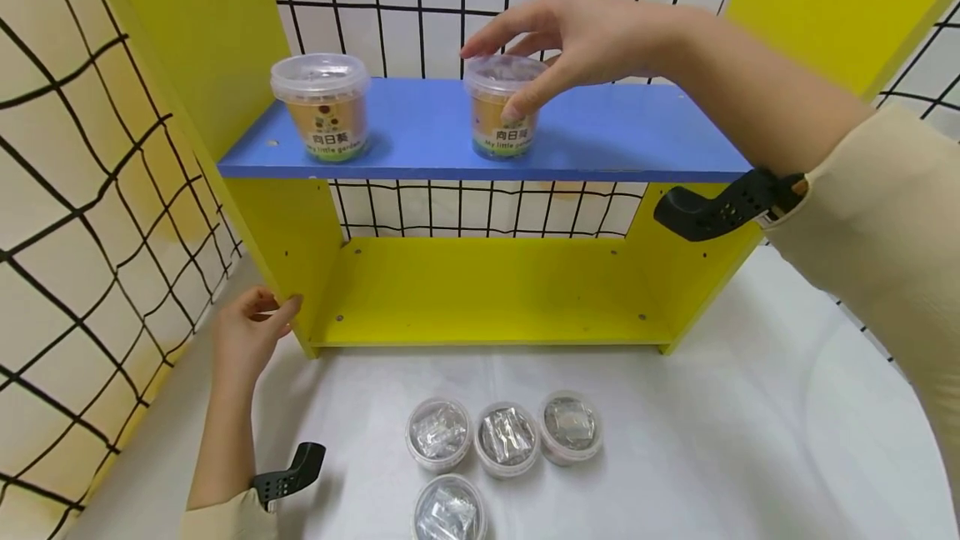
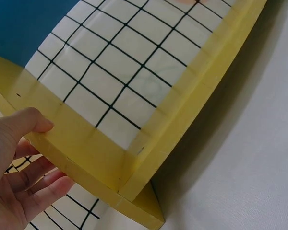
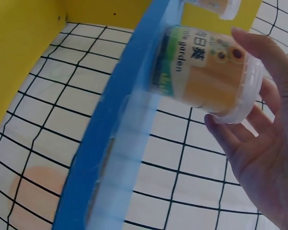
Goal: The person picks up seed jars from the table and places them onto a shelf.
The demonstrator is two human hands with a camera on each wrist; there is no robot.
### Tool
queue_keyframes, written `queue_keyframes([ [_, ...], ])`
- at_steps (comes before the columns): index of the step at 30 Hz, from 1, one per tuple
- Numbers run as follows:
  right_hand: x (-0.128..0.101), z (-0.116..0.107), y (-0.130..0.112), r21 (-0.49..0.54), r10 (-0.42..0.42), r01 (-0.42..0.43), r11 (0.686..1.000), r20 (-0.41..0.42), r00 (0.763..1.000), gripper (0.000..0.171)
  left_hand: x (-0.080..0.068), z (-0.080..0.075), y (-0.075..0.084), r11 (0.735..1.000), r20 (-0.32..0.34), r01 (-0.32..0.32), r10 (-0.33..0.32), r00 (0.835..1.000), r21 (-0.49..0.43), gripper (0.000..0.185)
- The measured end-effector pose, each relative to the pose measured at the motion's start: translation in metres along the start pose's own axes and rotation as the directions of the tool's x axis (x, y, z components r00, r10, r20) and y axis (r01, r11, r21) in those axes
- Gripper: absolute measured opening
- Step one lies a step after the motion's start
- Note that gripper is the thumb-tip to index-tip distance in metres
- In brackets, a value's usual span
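My right hand (image 1: 577,36) holds a lidded plastic cup (image 1: 504,119) from above, thumb on its near side and fingers round the lid. The cup stands upright on the blue shelf board (image 1: 420,132), right of its middle; in the right wrist view the same cup (image 3: 201,72) has a sunflower label and a clear lid. A matching cup (image 1: 326,119) stands near the board's left end. Low on the left, my left hand (image 1: 251,327) grips the front edge of the yellow side panel (image 2: 81,148), thumb inside and fingers outside.
Several more lidded cups, including one (image 1: 507,440) with a silvery packet under its lid, stand on the white table (image 1: 675,440) before the shelf unit. Its yellow bottom board (image 1: 487,290) lies just above the table. Black wire grid (image 1: 75,215) lines the left side and back.
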State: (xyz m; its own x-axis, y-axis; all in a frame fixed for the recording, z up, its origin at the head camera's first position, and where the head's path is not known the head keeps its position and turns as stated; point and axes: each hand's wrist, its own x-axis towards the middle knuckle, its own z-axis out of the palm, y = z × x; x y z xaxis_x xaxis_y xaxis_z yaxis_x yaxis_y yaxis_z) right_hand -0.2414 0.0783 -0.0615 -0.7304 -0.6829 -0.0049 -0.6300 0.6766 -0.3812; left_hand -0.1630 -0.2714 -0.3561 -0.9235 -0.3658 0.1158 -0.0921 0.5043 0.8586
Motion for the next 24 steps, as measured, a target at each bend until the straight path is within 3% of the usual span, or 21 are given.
queue_keyframes([
  [3,-0.002,0.002,0.004,0.082,-0.014,0.017,0.996,-0.041,0.999,0.072,-0.001,0.001,-0.002,1.0,-0.004,-0.009,0.009,1.0,-0.006,0.038],
  [5,-0.005,0.002,0.007,0.131,-0.017,0.033,0.991,-0.123,0.992,0.072,-0.001,0.002,-0.002,1.0,-0.003,-0.013,0.013,1.0,-0.002,0.038],
  [7,-0.01,0.003,0.01,0.176,-0.023,0.067,0.982,-0.24,0.971,0.069,0.0,0.003,-0.002,1.0,0.002,-0.006,0.006,1.0,0.005,0.038],
  [10,-0.02,0.009,0.011,0.199,-0.04,0.144,0.969,-0.45,0.892,0.057,0.001,0.003,-0.001,1.0,0.011,-0.008,0.008,1.0,0.005,0.039],
  [13,-0.032,0.021,0.008,0.122,-0.127,0.235,0.964,-0.567,0.814,0.044,0.003,0.003,-0.001,1.0,0.015,-0.017,0.017,1.0,-0.001,0.039],
  [16,-0.042,0.038,0.006,-0.022,-0.321,0.374,0.927,-0.561,0.763,0.036,0.004,0.001,-0.003,1.0,0.013,-0.026,0.026,1.0,-0.004,0.039],
  [19,-0.046,0.058,0.008,-0.13,-0.493,0.495,0.859,-0.468,0.733,0.038,0.005,-0.001,-0.004,1.0,0.009,-0.026,0.026,1.0,-0.004,0.039],
  [21,-0.049,0.072,0.005,-0.152,-0.554,0.544,0.825,-0.409,0.726,0.039,0.005,-0.003,-0.005,1.0,0.009,-0.023,0.023,1.0,0.001,0.039],
  [24,-0.06,0.095,-0.014,-0.121,-0.585,0.587,0.801,-0.369,0.722,0.037,0.004,-0.004,-0.005,1.0,0.006,-0.01,0.01,1.0,0.006,0.039],
])
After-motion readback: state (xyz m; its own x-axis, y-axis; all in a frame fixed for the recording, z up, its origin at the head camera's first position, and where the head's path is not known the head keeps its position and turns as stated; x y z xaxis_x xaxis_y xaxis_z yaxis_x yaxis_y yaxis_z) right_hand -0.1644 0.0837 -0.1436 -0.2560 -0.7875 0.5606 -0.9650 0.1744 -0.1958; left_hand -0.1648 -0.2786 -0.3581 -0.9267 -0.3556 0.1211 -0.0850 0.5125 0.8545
